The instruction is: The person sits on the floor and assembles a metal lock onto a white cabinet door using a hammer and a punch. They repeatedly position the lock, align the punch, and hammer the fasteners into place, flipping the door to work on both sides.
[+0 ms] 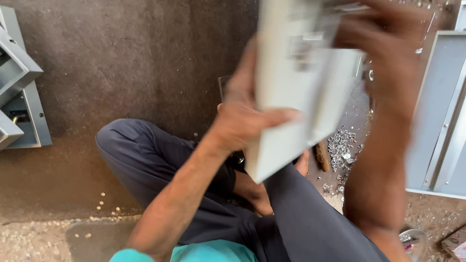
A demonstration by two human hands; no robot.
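Much of what I see is smeared by motion. The pale grey metal box (296, 97) I hold up in front of the camera is blurred, and its top runs out of the frame, so I cannot read the fittings on its upper face. My left hand (247, 116) grips its lower left edge, thumb laid flat across the front face and the fingers wrapped behind, out of sight. My right hand (388, 43) is at the box's upper right corner, but it is so blurred that I cannot tell whether it pinches, presses or merely touches the metal. The right forearm drops down the frame and covers part of the floor behind it.

The box hangs above my crossed legs in dark trousers (160, 160) and hides most of my bare foot (303, 162) and whatever lies under it. Just right of the foot lies a heap of small shiny screws (342, 148) on the dark mat (136, 63), beside a wooden handle (322, 156) that is half hidden. Grey metal panels (439, 121) stand at the right edge, and more grey enclosures (19, 92) are cut off at the left. A clear container (412, 240) peeks out beneath my right elbow.
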